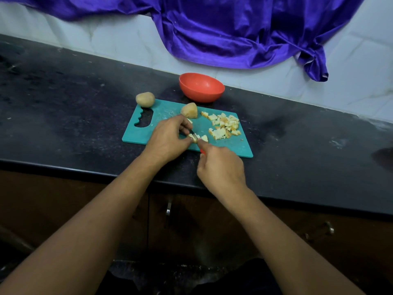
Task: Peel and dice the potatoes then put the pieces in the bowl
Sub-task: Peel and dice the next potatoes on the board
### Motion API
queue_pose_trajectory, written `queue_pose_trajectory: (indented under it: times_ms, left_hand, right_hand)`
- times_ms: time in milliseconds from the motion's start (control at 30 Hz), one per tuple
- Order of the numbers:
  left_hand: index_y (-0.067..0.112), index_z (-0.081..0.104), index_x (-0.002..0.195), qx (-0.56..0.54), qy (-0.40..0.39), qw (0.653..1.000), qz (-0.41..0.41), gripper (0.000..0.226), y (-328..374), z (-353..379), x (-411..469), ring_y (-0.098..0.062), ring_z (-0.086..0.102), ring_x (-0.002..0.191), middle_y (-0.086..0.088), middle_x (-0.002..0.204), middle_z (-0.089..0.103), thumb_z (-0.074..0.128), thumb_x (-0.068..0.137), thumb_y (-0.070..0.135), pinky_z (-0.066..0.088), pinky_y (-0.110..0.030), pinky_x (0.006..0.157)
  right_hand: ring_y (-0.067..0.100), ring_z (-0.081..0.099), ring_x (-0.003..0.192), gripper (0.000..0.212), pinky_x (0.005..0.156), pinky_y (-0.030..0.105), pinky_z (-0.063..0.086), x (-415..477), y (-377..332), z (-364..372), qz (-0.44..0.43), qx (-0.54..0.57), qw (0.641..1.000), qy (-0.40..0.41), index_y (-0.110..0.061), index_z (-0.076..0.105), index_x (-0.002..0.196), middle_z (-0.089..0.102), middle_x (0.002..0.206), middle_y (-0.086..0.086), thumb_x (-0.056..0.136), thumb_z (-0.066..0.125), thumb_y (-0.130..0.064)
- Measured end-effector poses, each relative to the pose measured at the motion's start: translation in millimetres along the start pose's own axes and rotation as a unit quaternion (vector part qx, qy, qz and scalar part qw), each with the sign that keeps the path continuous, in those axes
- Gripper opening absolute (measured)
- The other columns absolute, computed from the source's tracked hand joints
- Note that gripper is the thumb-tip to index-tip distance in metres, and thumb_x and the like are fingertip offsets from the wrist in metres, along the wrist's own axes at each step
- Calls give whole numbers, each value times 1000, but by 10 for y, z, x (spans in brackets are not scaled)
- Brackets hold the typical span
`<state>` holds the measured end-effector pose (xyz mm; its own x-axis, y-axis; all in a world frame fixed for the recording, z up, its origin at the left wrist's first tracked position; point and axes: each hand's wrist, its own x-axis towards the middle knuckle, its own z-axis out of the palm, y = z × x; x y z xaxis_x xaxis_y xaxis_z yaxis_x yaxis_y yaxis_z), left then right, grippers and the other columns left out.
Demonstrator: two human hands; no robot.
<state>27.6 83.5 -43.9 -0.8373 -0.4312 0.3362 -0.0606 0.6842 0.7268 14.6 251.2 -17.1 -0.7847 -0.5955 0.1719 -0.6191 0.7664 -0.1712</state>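
- A dark speckled stone counter runs across my view, backed by a pale tiled wall with a shiny purple cloth draped over it; brown cabinet doors with metal handles sit below the counter edge.
- A teal cutting board lies on the counter in front of me, its grip cutout at the left end.
- My left hand is curled on the board, fingertips pinching a small pale potato piece against the surface.
- My right hand is closed around the red handle of a knife, whose short blade angles up between the left fingers and into that piece; most of the blade is hidden.
- A pile of diced potato lies on the right half of the board, just beyond both hands.
- A partly cut potato chunk stands at the board's far edge, just above my left hand.
- A whole unpeeled potato rests at the board's far left corner, well apart from the hands.
- A red bowl stands on the counter just behind the board; what I can see of its inside holds no pieces.
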Motion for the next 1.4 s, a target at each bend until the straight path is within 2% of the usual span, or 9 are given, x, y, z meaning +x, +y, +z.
queue_pose_trajectory:
  times_ms: [133, 433, 600, 767, 933, 1000, 1100, 1233, 1400]
  left_hand:
    - [23, 67, 104, -9, 2, 1000, -3, 26, -1, -9, 2, -4, 66, 93, 11, 93, 69, 80, 82, 15, 56, -35, 94]
    - [28, 64, 101, -12, 6, 1000, -12, 30, 7, -17, -3, -3, 65, 91, 12, 91, 68, 78, 82, 9, 57, -34, 92]
    - [28, 62, 100, -6, 11, 1000, -8, 31, -5, -16, 9, -7, 66, 89, 10, 87, 67, 76, 82, 8, 57, -38, 89]
    - [25, 64, 100, -2, 10, 1000, -2, 28, -26, 5, 12, -7, 66, 89, 10, 87, 67, 75, 82, 7, 57, -38, 89]
    - [24, 65, 101, 7, 13, 1000, 1, 28, -18, 9, 19, -9, 66, 93, 10, 92, 67, 75, 80, 7, 56, -38, 92]
    - [23, 65, 101, 10, 13, 1000, 1, 28, -16, 8, 18, -8, 65, 95, 9, 96, 67, 75, 80, 8, 56, -38, 93]
    - [25, 63, 101, 5, 8, 1000, 4, 29, -13, 9, 12, -8, 66, 97, 10, 98, 69, 77, 81, 10, 56, -38, 95]
    - [25, 64, 104, 13, -7, 1000, 8, 29, 7, -13, 2, -5, 66, 96, 12, 95, 69, 75, 82, 10, 55, -35, 96]
    - [24, 67, 103, 9, -27, 999, 23, 26, 15, -34, -5, -1, 65, 94, 13, 94, 71, 76, 84, 9, 54, -31, 96]
  right_hand:
    - [12, 61, 83, 44, 67, 31, 49, 38, 128, -72, 46, 143, 989, 15, -40, 53, 147, 69, 110, -6, 104, 54, -33]
    - [19, 61, 107, 46, 85, 38, 53, 33, -18, -93, 0, 56, 998, 31, -39, 50, 149, 68, 120, -2, 104, 51, -32]
    - [18, 61, 95, 46, 75, 37, 52, 47, -42, -56, -2, 40, 999, 27, -40, 48, 150, 67, 111, 0, 105, 49, -32]
    - [20, 60, 95, 50, 76, 39, 53, 41, -41, -38, -11, 2, 1000, 20, -37, 41, 155, 64, 109, 3, 106, 47, -32]
    - [20, 52, 84, 55, 67, 35, 41, 8, -49, -2, -23, -56, 998, 4, -31, 36, 158, 55, 96, 2, 105, 49, -29]
    - [18, 50, 83, 54, 67, 36, 43, 15, -36, 15, -24, -55, 998, 2, -32, 36, 157, 52, 94, 0, 105, 49, -30]
    - [16, 59, 87, 46, 70, 36, 51, 41, 85, 32, -1, 56, 998, 2, -39, 48, 150, 64, 104, -3, 104, 50, -34]
    - [4, 55, 62, 38, 57, 26, 45, 127, 316, 62, 43, 277, 958, 63, -37, 63, 139, 62, 87, -14, 101, 59, -28]
    - [-2, 60, 80, 42, 71, 18, 51, 129, 538, 139, 71, 395, 909, 111, -33, 62, 141, 69, 114, -7, 101, 61, -20]
